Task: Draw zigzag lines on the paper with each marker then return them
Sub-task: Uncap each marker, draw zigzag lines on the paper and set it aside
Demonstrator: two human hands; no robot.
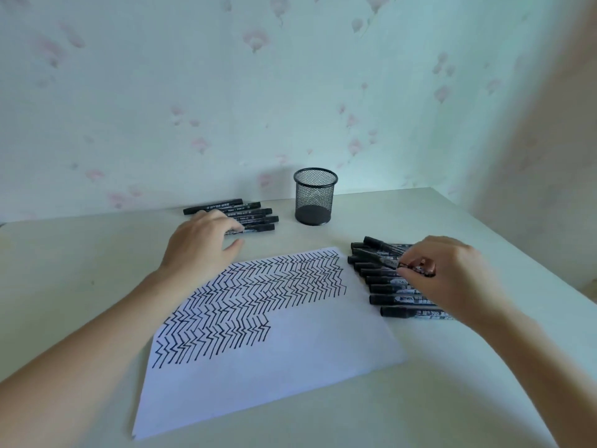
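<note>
Right hand [452,276] pinches a marker [379,257] atop the right-side row.

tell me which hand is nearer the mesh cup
Left. The left hand lies just left of the mesh cup, on the far markers; the right hand is farther, right and nearer the camera.

A pale table against flowered wallpaper

We see a cream table [420,399] filling the lower frame, its far edge meeting a pale blue-green wall [161,76] papered with faint pink flowers; at the right of the frame the wall turns a warmer beige, under soft, even light.
</note>
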